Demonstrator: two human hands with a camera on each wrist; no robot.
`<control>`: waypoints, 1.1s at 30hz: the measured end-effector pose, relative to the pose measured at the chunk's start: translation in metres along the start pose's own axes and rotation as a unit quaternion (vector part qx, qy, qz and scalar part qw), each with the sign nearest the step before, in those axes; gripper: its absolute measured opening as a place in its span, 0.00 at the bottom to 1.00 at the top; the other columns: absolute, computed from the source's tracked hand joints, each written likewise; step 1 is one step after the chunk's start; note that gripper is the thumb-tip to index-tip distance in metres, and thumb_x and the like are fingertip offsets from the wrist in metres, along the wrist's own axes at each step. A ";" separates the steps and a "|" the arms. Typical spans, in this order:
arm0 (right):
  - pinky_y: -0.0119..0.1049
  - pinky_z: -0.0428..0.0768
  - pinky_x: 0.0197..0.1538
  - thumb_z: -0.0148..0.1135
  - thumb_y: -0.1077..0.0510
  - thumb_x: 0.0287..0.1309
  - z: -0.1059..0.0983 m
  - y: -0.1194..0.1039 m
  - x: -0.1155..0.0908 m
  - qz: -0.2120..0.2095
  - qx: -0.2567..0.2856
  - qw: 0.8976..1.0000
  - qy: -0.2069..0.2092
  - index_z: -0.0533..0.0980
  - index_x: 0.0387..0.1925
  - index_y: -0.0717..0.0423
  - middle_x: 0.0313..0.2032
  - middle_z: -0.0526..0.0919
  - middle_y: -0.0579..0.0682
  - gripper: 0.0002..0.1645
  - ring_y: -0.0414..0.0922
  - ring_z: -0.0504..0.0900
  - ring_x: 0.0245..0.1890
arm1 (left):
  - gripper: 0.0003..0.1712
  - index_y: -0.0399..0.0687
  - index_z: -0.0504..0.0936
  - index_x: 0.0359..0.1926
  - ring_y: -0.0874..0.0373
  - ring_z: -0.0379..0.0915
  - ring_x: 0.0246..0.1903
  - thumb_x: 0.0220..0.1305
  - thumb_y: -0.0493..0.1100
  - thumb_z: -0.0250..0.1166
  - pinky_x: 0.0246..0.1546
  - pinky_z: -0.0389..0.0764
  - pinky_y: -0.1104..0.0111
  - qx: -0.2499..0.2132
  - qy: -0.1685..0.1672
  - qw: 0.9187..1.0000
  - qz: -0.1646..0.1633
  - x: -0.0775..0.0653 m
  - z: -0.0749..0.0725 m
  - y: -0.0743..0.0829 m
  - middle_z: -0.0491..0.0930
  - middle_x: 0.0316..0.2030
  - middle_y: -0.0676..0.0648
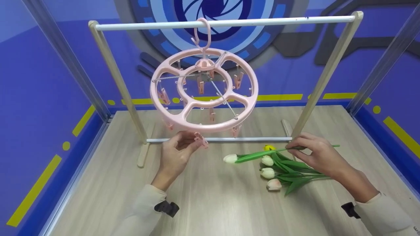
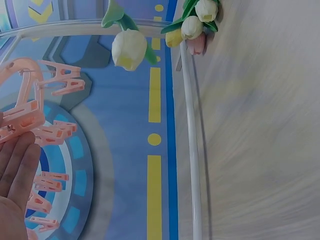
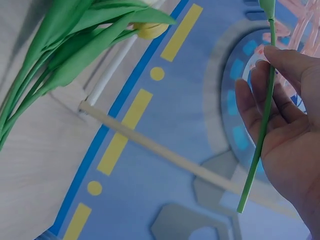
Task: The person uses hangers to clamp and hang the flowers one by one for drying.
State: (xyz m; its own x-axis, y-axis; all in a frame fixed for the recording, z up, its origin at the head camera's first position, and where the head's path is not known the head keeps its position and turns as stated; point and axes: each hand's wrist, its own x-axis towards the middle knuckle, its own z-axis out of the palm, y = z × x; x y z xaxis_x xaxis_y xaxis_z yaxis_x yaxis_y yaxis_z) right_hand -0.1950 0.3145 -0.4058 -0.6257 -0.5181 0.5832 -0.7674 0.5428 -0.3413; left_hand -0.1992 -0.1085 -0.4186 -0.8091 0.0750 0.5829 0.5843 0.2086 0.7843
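Note:
A round pink clip hanger hangs by its hook from a white bar. At its front lower edge my left hand pinches a pink clothespin between thumb and fingers; the left wrist view shows this clothespin close against the fingers. To the right, my right hand pinches the green stem of a white tulip, its bloom pointing left toward the hanger. In the right wrist view the stem crosses the palm, its lower end free. Beneath lie several more tulips, white, yellow and pinkish.
A wooden rack with a white top bar and a white lower bar stands on the light wood table. Its posts flank the hanger. More pink clothespins dangle under the ring. Blue patterned panels surround the table.

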 end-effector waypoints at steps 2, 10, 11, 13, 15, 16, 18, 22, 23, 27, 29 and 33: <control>0.19 0.82 0.42 0.78 0.80 0.45 0.002 -0.002 0.004 -0.002 -0.003 1.000 -0.003 0.87 0.40 0.54 0.38 0.84 0.43 0.24 0.38 0.87 0.38 | 0.12 0.40 0.87 0.50 0.54 0.87 0.43 0.67 0.35 0.75 0.47 0.89 0.64 -0.002 0.002 1.000 0.000 0.000 0.002 0.001 0.88 0.43 0.52; 0.21 0.84 0.43 0.80 0.79 0.45 0.010 -0.013 0.016 -0.007 -0.015 1.000 0.010 0.86 0.39 0.56 0.38 0.84 0.43 0.22 0.38 0.88 0.38 | 0.12 0.41 0.86 0.49 0.55 0.86 0.43 0.68 0.38 0.75 0.47 0.89 0.63 -0.009 -0.007 1.000 -0.009 0.001 0.006 0.005 0.88 0.42 0.53; 0.21 0.84 0.43 0.80 0.79 0.45 0.011 -0.014 0.019 -0.007 -0.015 1.000 0.010 0.86 0.39 0.56 0.38 0.83 0.43 0.22 0.38 0.87 0.38 | 0.11 0.41 0.87 0.49 0.55 0.86 0.43 0.68 0.38 0.75 0.47 0.89 0.63 -0.008 -0.006 1.000 -0.009 0.001 0.006 0.005 0.88 0.42 0.53; 0.23 0.85 0.43 0.80 0.79 0.45 0.015 -0.017 0.024 -0.006 -0.010 1.000 0.009 0.86 0.39 0.56 0.37 0.84 0.43 0.22 0.38 0.87 0.38 | 0.11 0.42 0.87 0.49 0.55 0.86 0.43 0.68 0.38 0.75 0.47 0.89 0.63 -0.007 -0.004 1.000 -0.006 0.001 0.005 0.007 0.88 0.42 0.53; 0.21 0.84 0.44 0.80 0.78 0.46 0.018 -0.020 0.031 -0.007 -0.005 1.000 0.010 0.86 0.39 0.56 0.37 0.83 0.43 0.22 0.39 0.87 0.38 | 0.12 0.42 0.87 0.49 0.55 0.86 0.43 0.67 0.38 0.76 0.47 0.89 0.63 -0.004 -0.004 1.000 0.000 0.001 0.004 0.008 0.88 0.42 0.54; 0.21 0.84 0.44 0.80 0.78 0.46 0.020 -0.022 0.034 -0.008 -0.003 1.000 0.010 0.86 0.39 0.56 0.37 0.83 0.43 0.22 0.39 0.87 0.38 | 0.12 0.42 0.87 0.49 0.55 0.86 0.43 0.67 0.38 0.76 0.47 0.89 0.63 -0.004 -0.004 1.000 0.004 0.001 0.004 0.008 0.88 0.42 0.54; 0.21 0.84 0.44 0.80 0.77 0.47 0.024 -0.025 0.040 -0.011 0.000 1.000 0.010 0.86 0.39 0.56 0.37 0.83 0.43 0.21 0.39 0.86 0.39 | 0.12 0.42 0.87 0.49 0.55 0.86 0.42 0.67 0.38 0.76 0.46 0.89 0.63 -0.004 -0.004 1.000 0.009 0.000 0.003 0.009 0.88 0.43 0.54; 0.24 0.85 0.44 0.81 0.76 0.47 0.029 -0.030 0.048 -0.017 -0.004 1.000 0.008 0.86 0.40 0.56 0.37 0.84 0.42 0.20 0.40 0.85 0.39 | 0.12 0.42 0.87 0.48 0.54 0.86 0.42 0.66 0.38 0.76 0.46 0.89 0.64 -0.008 -0.006 1.000 0.016 0.000 0.005 0.010 0.88 0.43 0.54; 0.24 0.85 0.44 0.81 0.76 0.48 0.030 -0.031 0.050 -0.018 -0.006 1.000 0.008 0.86 0.40 0.56 0.37 0.84 0.42 0.20 0.41 0.85 0.39 | 0.12 0.42 0.87 0.48 0.54 0.86 0.42 0.66 0.38 0.76 0.46 0.89 0.64 -0.007 -0.006 1.000 0.017 0.000 0.005 0.010 0.88 0.43 0.54; 0.23 0.84 0.43 0.81 0.76 0.47 0.036 -0.035 0.055 -0.027 -0.008 1.000 0.011 0.86 0.40 0.55 0.37 0.84 0.43 0.20 0.41 0.85 0.39 | 0.11 0.41 0.87 0.48 0.54 0.86 0.41 0.66 0.38 0.76 0.46 0.89 0.64 -0.013 -0.006 1.000 0.016 0.000 0.007 0.012 0.88 0.42 0.53; 0.22 0.82 0.43 0.81 0.77 0.47 0.038 -0.037 0.058 -0.035 -0.005 0.999 0.015 0.86 0.39 0.56 0.37 0.84 0.43 0.20 0.42 0.85 0.38 | 0.11 0.41 0.87 0.48 0.54 0.86 0.41 0.67 0.38 0.76 0.46 0.89 0.64 -0.015 -0.008 1.000 0.016 0.000 0.008 0.013 0.88 0.42 0.53; 0.21 0.82 0.44 0.80 0.78 0.47 0.044 -0.039 0.063 -0.062 0.003 0.998 0.023 0.85 0.38 0.58 0.36 0.84 0.45 0.19 0.43 0.85 0.38 | 0.12 0.42 0.87 0.48 0.54 0.86 0.42 0.65 0.38 0.77 0.46 0.89 0.64 -0.017 -0.010 1.000 0.019 0.000 0.011 0.015 0.88 0.42 0.54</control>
State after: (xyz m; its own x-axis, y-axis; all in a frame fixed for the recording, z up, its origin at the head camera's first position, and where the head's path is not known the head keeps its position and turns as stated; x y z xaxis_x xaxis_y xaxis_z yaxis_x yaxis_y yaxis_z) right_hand -0.2110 0.2311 -0.3884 -0.5185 -0.5497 0.6549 -0.8395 0.4728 -0.2679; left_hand -0.1911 -0.0948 -0.4095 -0.7869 0.1015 0.6086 0.6164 0.1728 0.7682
